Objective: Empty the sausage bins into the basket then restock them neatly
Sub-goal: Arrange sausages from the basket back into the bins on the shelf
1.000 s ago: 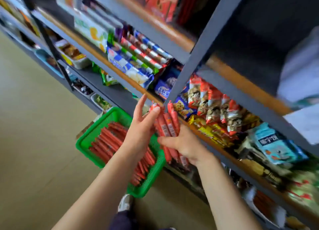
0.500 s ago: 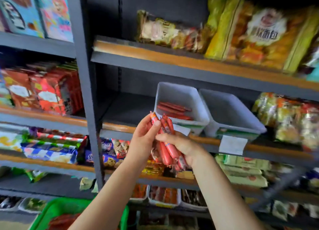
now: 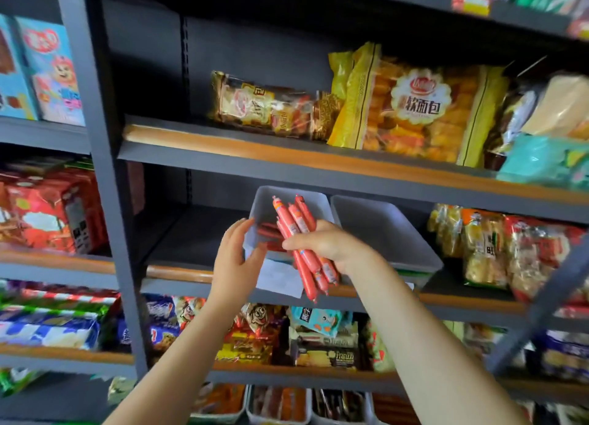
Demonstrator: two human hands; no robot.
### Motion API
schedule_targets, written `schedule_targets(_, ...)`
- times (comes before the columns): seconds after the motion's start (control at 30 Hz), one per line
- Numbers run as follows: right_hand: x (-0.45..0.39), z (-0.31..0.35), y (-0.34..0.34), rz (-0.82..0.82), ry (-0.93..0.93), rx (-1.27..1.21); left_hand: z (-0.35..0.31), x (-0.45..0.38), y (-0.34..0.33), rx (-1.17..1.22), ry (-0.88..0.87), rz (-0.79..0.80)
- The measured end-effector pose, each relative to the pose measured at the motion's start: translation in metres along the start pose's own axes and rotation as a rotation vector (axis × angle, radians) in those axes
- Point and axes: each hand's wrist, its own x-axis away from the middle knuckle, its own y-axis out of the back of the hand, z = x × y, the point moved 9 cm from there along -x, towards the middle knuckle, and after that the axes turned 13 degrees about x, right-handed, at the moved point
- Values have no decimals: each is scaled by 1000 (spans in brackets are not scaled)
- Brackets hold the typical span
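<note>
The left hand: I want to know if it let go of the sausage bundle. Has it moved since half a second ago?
Yes. The left hand has come off the sausages and now touches the left grey bin; the right hand alone grips the bundle.

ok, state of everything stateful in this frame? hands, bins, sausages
right hand: grips a bundle of sausages, held over the left bin
left hand: fingers straight, touching the left bin's near corner
left bin: tilted forward on the shelf, a few sausages inside
right bin: tilted forward, nothing visible inside
</note>
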Motion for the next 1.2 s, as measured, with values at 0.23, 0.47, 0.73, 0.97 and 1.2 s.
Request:
schedule_targets(0.23,-75,1,25,-10,-82,667,51,-6,-7,-79,168,104)
schedule_targets(0.47,-138,5,9,114,19,922,66,-6,5,61,164,61)
schedule_targets(0.73,-177,-37,-10,118,58,979,70,-9,7,38,136,76)
schedule_targets(0.97,-182,-67,-13,311,-31,950,72,-7,4,81,159,52)
schedule_targets(1.2,-150,-17,-9,199,118,665,66,-9,2,107,150,99)
